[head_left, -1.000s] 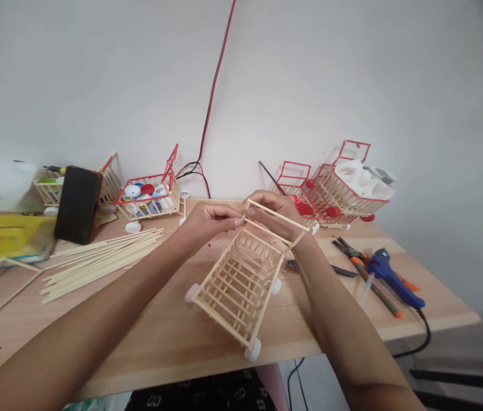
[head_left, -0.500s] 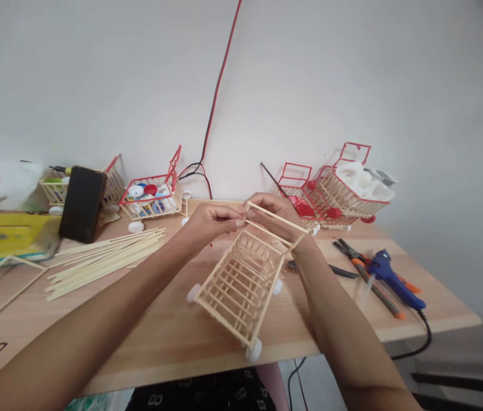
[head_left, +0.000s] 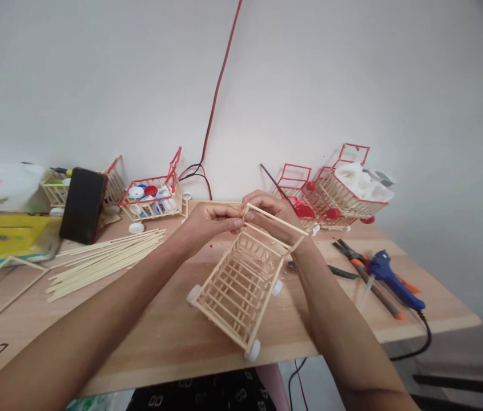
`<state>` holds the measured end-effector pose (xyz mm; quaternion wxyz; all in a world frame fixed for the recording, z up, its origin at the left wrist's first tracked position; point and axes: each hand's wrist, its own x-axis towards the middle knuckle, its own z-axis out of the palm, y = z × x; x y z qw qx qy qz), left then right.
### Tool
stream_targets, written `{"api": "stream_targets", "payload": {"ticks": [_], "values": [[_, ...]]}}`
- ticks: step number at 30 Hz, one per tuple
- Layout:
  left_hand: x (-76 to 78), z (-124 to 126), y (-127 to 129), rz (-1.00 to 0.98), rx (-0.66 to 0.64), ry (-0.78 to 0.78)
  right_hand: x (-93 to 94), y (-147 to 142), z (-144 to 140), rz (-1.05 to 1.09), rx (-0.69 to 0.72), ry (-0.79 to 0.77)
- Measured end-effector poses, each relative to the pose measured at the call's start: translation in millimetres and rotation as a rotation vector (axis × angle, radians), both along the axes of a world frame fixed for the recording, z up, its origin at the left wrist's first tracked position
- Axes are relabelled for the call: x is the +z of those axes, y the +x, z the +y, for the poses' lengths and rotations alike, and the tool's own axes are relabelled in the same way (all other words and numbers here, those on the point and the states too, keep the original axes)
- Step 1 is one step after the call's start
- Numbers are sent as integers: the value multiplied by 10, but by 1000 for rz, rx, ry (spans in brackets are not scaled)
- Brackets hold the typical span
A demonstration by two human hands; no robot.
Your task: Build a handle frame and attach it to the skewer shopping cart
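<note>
A small cart of pale wooden sticks with white cap wheels is tipped over the middle of the wooden table. My left hand pinches its upper rim at the left corner. My right hand grips the stick handle frame at the cart's top end. The two hands meet over the cart's far edge, and the cart tilts with its wheels toward me.
A bundle of loose sticks lies at the left. Stick carts with red trim stand along the wall. A blue glue gun, pliers, a dark block and a yellow box also sit on the table.
The cart has tilted and shifted very slightly in my hands. Both hands keep the same hold.
</note>
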<state>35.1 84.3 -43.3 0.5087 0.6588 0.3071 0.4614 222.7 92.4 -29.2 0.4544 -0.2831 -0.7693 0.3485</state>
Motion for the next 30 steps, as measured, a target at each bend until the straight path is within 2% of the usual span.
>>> {"api": "stream_targets", "payload": {"ticks": [6,10,15,18,21,25,30], "values": [[4,4,-13,33,19,56,-13,-13,0,0,10,6],[-25,-5,-15,-12,35,47,-3,28,19,-49,-28,-11],[-34,-39,2,-34,107,10,-7,256,-50,-52,-210,-83],[-24,-58,11,-45,135,6,-84,408,-258,-20,-376,-77],[-29,-58,12,-61,135,7,-190,462,-551,50,-540,-3],[-65,-44,-7,-43,137,27,-273,384,-801,91,-607,62],[-40,-46,-42,-35,153,48,-269,322,-759,77,-611,56]]}}
